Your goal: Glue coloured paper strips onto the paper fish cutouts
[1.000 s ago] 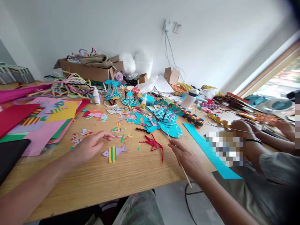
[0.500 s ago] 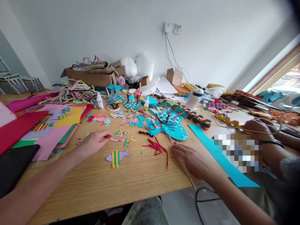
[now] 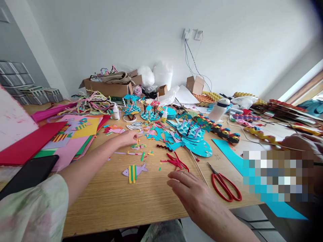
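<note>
My left hand (image 3: pixel 128 137) reaches over the paper scraps (image 3: pixel 138 146) in the middle of the table, its fingers closed together; anything between them is too small to make out. My right hand (image 3: pixel 188 188) is held palm down with fingers stretched out, just in front of the red strips (image 3: pixel 176 162). A purple paper fish (image 3: pixel 135 171) with yellow and green stripes lies between my hands, nearer the table's front edge. Red-handled scissors (image 3: pixel 223 185) rest to the right of my right hand, beyond a thin stick (image 3: pixel 199 166).
Coloured paper sheets (image 3: pixel 73 134) and a black tablet (image 3: pixel 32 173) lie at the left. Blue paper discs (image 3: pixel 198 146) and a blue strip (image 3: pixel 227 154) are at the right. Another person's hand (image 3: pixel 302 144) is at the far right. Glue bottles (image 3: pixel 116 112) stand behind the scraps.
My left hand has moved forward to the farther scraps. My right hand has drawn back leftward from the stick, and the scissors now show on the table. The view has shifted.
</note>
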Available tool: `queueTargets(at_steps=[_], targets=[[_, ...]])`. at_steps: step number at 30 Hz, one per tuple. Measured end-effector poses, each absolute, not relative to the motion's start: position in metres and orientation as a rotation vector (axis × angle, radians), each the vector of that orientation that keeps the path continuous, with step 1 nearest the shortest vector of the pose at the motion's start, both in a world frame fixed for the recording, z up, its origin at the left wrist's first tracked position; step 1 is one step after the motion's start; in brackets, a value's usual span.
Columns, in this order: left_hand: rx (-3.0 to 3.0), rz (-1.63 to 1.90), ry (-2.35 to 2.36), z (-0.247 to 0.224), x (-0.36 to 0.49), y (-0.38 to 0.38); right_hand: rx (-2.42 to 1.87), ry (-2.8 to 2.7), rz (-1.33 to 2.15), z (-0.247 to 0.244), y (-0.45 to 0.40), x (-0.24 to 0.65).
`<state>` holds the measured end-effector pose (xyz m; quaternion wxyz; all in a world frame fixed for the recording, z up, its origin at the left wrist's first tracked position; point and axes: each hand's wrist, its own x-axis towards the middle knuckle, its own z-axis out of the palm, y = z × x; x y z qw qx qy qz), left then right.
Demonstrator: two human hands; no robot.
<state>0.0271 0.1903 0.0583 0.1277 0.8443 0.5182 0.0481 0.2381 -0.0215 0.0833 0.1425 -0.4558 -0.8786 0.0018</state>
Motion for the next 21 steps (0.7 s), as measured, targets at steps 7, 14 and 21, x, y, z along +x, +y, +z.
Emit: queueTargets(at_steps=[7, 14, 21], targets=[[2.418, -0.020, 1.457, 0.052, 0.030, 0.202, -1.379, -2.496, 0.158, 0.069, -0.030, 0.240], [2.372, -0.168, 1.389, 0.045, 0.031, 0.210, -1.408, -2.486, 0.184, 0.060, -0.026, 0.239], [2.385, -0.101, 1.391, 0.048, 0.031, 0.207, -1.443, -2.477, 0.212, 0.057, -0.024, 0.241]])
